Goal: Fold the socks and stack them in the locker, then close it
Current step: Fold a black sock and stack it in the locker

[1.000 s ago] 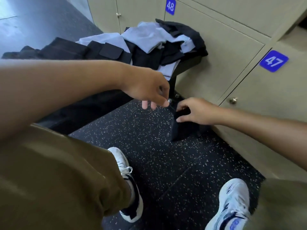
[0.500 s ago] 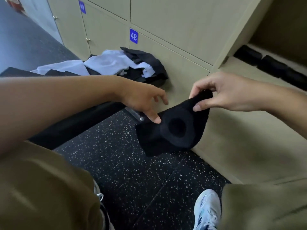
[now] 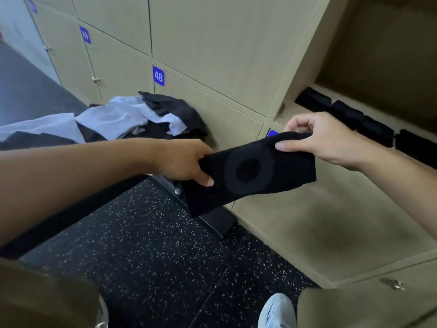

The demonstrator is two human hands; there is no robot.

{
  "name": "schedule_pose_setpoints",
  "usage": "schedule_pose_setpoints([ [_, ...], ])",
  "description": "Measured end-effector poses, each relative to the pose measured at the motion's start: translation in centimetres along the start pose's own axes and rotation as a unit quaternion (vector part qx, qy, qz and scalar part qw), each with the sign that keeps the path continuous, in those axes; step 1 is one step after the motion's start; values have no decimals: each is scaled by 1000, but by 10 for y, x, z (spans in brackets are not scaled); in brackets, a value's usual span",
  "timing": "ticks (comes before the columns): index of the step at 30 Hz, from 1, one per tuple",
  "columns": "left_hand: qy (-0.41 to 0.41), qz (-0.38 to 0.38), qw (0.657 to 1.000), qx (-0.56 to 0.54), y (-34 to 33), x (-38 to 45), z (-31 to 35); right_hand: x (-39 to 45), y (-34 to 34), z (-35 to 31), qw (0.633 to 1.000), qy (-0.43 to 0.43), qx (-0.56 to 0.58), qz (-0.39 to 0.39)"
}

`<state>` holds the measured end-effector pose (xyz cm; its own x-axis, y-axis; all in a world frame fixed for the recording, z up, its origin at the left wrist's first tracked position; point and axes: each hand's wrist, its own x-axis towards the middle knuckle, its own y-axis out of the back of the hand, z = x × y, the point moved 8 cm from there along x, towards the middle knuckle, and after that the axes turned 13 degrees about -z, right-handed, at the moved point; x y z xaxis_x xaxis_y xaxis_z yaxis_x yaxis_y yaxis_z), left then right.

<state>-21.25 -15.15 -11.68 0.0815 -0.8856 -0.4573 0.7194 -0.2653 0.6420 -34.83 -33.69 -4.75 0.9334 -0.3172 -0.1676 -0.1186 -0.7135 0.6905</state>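
A black sock with a round heel patch hangs stretched between my hands, above the floor in front of the lockers. My left hand grips its lower left end, thumb on the near face. My right hand pinches its upper right edge between thumb and fingers. Behind my right hand the open locker shows a shelf with several folded black socks in a row along it.
A pile of white and black clothes lies on a dark bench at the left. Closed beige lockers numbered 48 and 49 stand behind. The speckled black floor, my knees and a white shoe are below.
My left hand has taken hold of the sock's lower end. Both hands have lifted and stretched the sock toward the open locker, and the view has swung right and up.
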Motion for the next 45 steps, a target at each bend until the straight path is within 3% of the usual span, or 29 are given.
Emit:
schedule_pose_setpoints([
  [4, 37, 93, 995, 12, 21, -6, -4, 5, 10, 42, 991, -65, 112, 20],
  [10, 29, 206, 949, -236, 42, -15, -27, 2, 1, 64, 961, -133, 236, -51],
  [18, 35, 314, 902, -295, 65, -12, -40, -5, 4, 66, 929, -195, 314, -29],
  [21, 12, 325, 895, -306, 71, -10, -34, -10, 8, 64, 920, -201, 336, 14],
  [26, -28, 350, 878, -325, 77, -7, -14, -17, 12, 46, 951, -180, 243, 65],
  [30, -46, 355, 879, -315, 78, 0, 5, -11, 14, 18, 959, -124, 236, 95],
  [36, -80, 325, 890, -309, 67, 18, 39, -3, 9, -11, 974, -81, 175, 118],
  [45, -121, 266, 909, -299, 50, 39, 72, 7, 3, -14, 974, -61, 187, 108],
])
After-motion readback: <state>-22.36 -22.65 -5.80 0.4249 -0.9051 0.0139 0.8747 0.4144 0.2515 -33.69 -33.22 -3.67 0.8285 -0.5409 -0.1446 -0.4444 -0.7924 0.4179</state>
